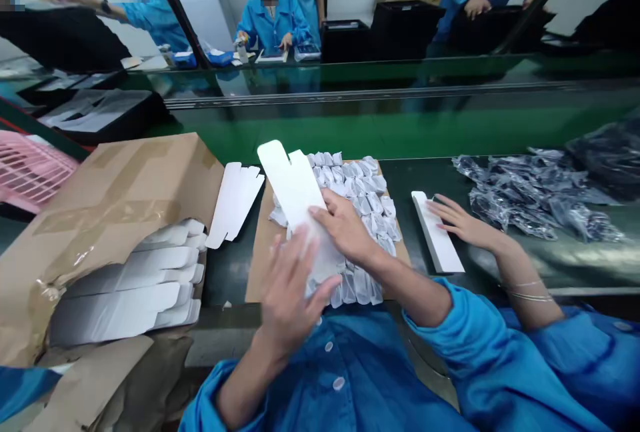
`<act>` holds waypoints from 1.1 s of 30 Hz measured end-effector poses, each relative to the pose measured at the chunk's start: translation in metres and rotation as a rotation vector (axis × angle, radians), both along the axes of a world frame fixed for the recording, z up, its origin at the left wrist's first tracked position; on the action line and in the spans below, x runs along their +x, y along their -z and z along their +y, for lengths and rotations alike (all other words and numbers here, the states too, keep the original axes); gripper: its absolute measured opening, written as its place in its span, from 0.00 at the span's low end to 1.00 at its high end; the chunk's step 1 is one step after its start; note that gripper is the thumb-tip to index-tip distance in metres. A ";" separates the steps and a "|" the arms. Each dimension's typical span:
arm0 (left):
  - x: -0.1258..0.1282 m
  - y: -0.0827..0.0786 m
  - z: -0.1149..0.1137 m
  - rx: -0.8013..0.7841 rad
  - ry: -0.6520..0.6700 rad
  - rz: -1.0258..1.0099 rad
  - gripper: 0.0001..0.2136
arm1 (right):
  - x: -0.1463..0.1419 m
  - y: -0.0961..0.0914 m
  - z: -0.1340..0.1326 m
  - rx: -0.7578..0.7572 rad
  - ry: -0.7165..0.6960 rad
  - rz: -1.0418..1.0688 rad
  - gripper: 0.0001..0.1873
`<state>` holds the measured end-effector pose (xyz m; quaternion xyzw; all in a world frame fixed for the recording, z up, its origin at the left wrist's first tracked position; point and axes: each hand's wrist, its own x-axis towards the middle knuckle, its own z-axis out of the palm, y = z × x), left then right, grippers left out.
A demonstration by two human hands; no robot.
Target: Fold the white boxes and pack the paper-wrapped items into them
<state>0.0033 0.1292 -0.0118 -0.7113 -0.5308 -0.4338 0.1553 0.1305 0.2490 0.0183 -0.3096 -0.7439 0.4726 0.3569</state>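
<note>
A flattened white carton is tilted in front of me, its end flaps toward the far side. My right hand grips its right edge, thumb on the upper face. Close to the carton's lower left is my left hand, slightly blurred, fingers stretched out and thumb apart; whether it touches the carton I cannot tell. Beneath lie rows of small items in whitish wrapping on a cardboard sheet, partly hidden by my hands. More flat white cartons lie to the left.
A torn cardboard box at left holds stacked flat white cartons. On the right, a co-worker's hand touches a folded white box. Clear plastic-wrapped dark items lie beyond. Other people in blue work across the green conveyor line.
</note>
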 end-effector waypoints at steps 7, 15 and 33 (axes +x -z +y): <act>-0.057 -0.041 -0.004 -0.720 0.058 -0.653 0.18 | 0.064 -0.029 -0.004 0.374 -0.514 -0.516 0.14; -0.048 -0.018 0.008 -0.941 0.252 -0.909 0.18 | 0.064 -0.003 -0.049 1.094 -0.118 -0.675 0.36; 0.028 -0.004 0.009 -0.160 0.067 -1.015 0.32 | 0.027 0.005 -0.074 1.094 0.201 -0.280 0.24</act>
